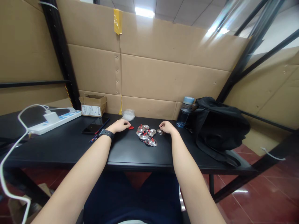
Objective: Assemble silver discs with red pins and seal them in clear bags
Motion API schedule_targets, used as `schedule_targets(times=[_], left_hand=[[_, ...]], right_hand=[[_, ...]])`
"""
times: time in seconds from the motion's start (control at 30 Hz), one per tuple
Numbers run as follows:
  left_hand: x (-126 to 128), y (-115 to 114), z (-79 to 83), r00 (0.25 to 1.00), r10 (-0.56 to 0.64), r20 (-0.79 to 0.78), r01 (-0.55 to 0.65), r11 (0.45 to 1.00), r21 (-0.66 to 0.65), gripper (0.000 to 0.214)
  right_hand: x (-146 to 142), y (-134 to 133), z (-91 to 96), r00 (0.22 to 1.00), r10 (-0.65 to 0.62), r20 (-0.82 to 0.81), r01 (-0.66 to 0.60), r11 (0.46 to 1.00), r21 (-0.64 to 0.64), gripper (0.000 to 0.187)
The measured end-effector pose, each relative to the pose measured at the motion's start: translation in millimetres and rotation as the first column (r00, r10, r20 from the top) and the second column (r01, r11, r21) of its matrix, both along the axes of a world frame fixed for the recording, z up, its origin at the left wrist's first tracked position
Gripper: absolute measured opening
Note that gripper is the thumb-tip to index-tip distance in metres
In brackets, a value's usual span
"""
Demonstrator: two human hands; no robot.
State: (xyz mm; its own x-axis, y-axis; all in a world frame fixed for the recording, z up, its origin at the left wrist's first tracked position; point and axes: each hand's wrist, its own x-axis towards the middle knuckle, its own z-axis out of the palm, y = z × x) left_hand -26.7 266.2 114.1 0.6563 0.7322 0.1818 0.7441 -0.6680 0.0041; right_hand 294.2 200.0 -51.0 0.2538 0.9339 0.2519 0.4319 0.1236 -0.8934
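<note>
Several small round metal discs with red parts (146, 135) lie in a loose pile on the black table (70, 146). My left hand (121, 125), with a dark watch on the wrist, rests just left of the pile with its fingers curled on a small red piece (130, 127). My right hand (166, 127) lies to the right of the pile, fingers curled, touching one metal disc (160, 132).
A clear plastic bag (128, 114) lies behind the pile. A black phone (94, 127) and a pen lie left of my left hand, with a small cardboard box (92, 105) and a white power strip (56, 121) beyond. A water bottle (185, 112) and black backpack (218, 126) stand right.
</note>
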Motion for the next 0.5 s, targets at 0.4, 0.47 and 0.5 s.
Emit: schedule_targets(times=[0.4,0.47,0.5], left_hand=[[7.0,-3.7,-3.4,0.999,-0.051,-0.002,0.051,0.995,0.087,0.021],[7.7,-6.6,-2.0,0.999,-0.043,-0.004,0.043,0.997,0.066,0.017],[8.0,-8.0,-1.4,0.999,-0.039,-0.004,0.039,0.998,0.053,0.016]], right_hand=[[1.3,-10.6,9.4,0.986,0.165,0.0,-0.165,0.986,0.028,0.024],[0.5,-11.4,10.0,0.977,0.211,0.002,-0.211,0.977,0.0,0.024],[0.0,-12.1,10.5,0.975,0.223,0.007,-0.223,0.975,-0.011,0.025]])
